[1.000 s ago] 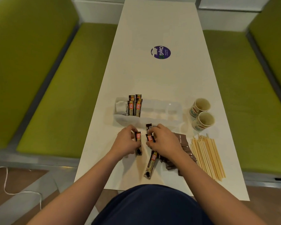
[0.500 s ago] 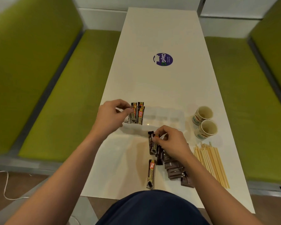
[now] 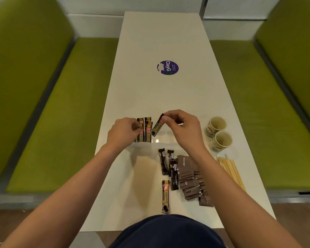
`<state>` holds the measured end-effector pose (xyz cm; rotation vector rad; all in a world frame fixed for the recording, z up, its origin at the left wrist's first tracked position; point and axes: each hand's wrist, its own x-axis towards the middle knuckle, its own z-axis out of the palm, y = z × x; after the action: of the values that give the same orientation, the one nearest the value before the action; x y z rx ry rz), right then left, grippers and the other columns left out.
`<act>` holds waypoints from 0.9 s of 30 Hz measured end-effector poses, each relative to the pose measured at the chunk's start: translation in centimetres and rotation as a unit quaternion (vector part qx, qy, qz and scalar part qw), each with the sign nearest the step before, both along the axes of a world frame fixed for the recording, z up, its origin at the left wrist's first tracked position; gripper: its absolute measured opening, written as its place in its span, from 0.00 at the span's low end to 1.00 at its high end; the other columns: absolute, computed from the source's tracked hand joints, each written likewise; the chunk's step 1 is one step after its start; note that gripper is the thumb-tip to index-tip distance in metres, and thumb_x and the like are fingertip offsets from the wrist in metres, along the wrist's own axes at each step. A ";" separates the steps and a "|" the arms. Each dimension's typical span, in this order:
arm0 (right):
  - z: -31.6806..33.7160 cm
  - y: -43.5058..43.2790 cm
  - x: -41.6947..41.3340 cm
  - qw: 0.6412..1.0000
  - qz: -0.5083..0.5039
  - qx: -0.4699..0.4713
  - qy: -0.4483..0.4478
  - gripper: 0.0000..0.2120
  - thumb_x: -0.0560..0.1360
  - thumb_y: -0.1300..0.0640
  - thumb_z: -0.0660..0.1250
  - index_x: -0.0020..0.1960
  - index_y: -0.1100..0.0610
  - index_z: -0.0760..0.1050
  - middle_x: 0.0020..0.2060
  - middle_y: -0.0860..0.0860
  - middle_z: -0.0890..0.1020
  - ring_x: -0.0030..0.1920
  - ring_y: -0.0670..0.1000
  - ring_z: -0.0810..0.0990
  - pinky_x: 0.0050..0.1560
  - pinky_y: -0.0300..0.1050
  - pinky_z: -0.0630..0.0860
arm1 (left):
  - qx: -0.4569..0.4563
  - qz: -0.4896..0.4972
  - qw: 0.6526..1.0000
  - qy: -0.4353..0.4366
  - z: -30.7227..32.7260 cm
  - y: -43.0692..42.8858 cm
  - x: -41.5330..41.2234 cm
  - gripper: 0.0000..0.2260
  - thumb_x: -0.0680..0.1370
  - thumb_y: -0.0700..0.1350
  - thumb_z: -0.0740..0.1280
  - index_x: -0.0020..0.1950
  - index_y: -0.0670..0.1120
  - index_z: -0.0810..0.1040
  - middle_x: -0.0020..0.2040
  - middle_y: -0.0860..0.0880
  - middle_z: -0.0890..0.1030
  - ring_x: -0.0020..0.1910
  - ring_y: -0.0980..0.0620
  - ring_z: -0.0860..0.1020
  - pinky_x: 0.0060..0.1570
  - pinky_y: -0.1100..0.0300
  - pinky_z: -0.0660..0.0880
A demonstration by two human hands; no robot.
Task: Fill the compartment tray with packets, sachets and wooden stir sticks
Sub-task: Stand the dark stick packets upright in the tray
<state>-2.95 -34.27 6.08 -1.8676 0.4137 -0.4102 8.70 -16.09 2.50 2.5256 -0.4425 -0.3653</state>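
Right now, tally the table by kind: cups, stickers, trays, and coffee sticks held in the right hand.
Cups: 2
Sticker: 1
Tray: 1
Coffee stick in right hand: 1
Total: 5

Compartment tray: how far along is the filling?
Done: several black-and-gold coffee sticks stand near the left end of the clear plastic compartment tray; the left hand pinches one. In hand: the right hand holds another stick over the tray. Left: loose coffee sticks, brown paper sachets and wooden stir sticks.
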 end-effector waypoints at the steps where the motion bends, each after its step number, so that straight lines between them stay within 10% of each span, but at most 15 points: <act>1: -0.2 0.3 0.9 1.000 0.007 -0.008 0.004 0.02 0.76 0.52 0.74 0.48 0.48 0.85 0.42 0.40 0.86 0.46 0.45 0.82 0.48 0.43 0.77 | 0.001 -0.005 1.000 -0.010 0.0 0.0 0.0 0.03 0.76 0.48 0.72 0.50 0.55 0.83 0.47 0.56 0.83 0.47 0.51 0.81 0.42 0.56 0.77; 9: -3.9 1.8 4.6 0.983 0.081 -0.116 0.113 0.04 0.78 0.53 0.72 0.51 0.51 0.84 0.41 0.40 0.83 0.43 0.34 0.78 0.45 0.35 0.69 | -0.066 -0.032 0.997 -0.033 0.2 0.5 -0.3 0.07 0.73 0.45 0.70 0.46 0.56 0.77 0.49 0.56 0.79 0.43 0.50 0.78 0.46 0.47 0.79; 16: -5.0 2.2 4.1 0.971 0.069 -0.194 0.120 0.13 0.77 0.48 0.72 0.61 0.48 0.80 0.48 0.43 0.81 0.46 0.46 0.76 0.48 0.46 0.76 | -0.085 -0.045 0.995 -0.040 0.3 1.2 -0.5 0.12 0.75 0.45 0.71 0.57 0.53 0.79 0.52 0.53 0.78 0.43 0.53 0.74 0.50 0.47 0.79; 27: -4.2 2.0 1.5 0.981 0.055 -0.160 0.097 0.15 0.76 0.43 0.73 0.61 0.47 0.80 0.46 0.42 0.81 0.45 0.43 0.77 0.48 0.41 0.76 | -0.159 0.031 0.981 -0.109 0.0 2.5 -4.6 0.18 0.76 0.47 0.67 0.66 0.54 0.75 0.58 0.54 0.72 0.61 0.50 0.74 0.52 0.45 0.78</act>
<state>-1.48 -32.25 1.93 -2.2430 0.3903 -0.2281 4.08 -13.57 2.46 2.2662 -0.4633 0.0089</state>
